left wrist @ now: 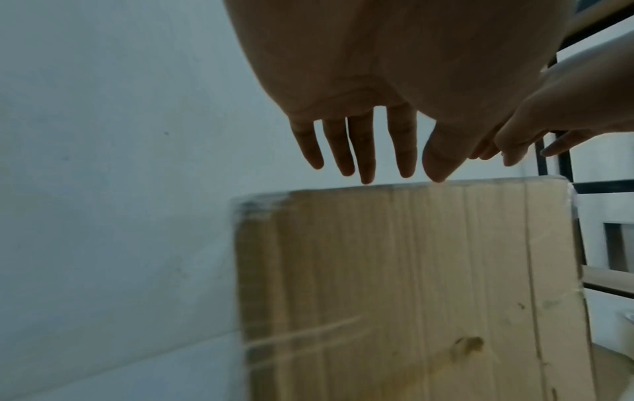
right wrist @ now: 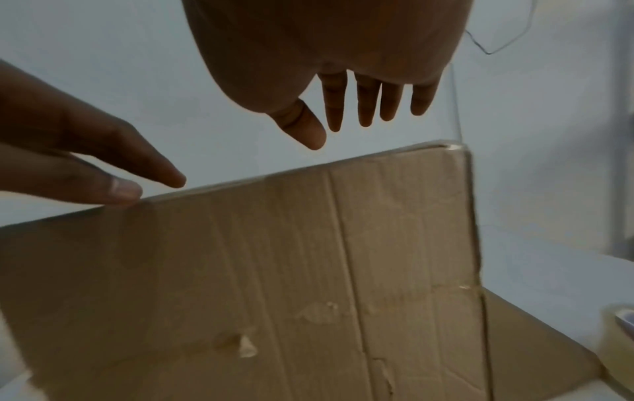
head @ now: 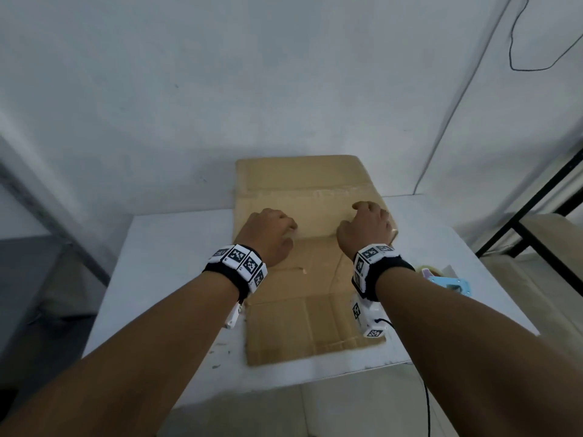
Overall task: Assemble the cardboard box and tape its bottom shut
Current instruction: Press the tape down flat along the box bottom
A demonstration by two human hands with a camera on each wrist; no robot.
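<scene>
On the white table (head: 164,279) a flattened cardboard box (head: 293,313) is spread; left hand (head: 268,234) and right hand (head: 367,227) are held above it, fingers loosely extended, apparently gripping nothing

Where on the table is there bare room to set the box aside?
Bare table lies left of the flattened cardboard box, out to the table's left edge. The right side is crowded: the tape dispenser sits beside the box. Both hands hover over the cardboard.

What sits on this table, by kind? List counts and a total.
Flattened cardboard box: 1
Tape dispenser, blue, at the table's right edge: 1
Hands over the box, left hand and right hand: 2
Total: 4
</scene>
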